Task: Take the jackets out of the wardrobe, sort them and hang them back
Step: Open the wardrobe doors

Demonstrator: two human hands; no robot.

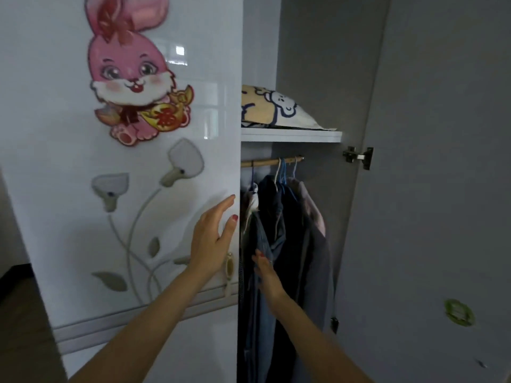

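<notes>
Jackets (284, 244) hang lengthwise down; right hand (266, 272) touches one, grip unclear; left hand (213, 239) spread.

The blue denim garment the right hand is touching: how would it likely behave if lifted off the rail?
The blue denim garment hangs in soft folds, so probably floppy, sagging without its hanger. It looks long and thick, so likely fairly heavy. Crowded against the dark jacket, it may drag that along the rail.

Both forearms are bare, and the fingers (234, 217) carry red-painted nails.
</notes>
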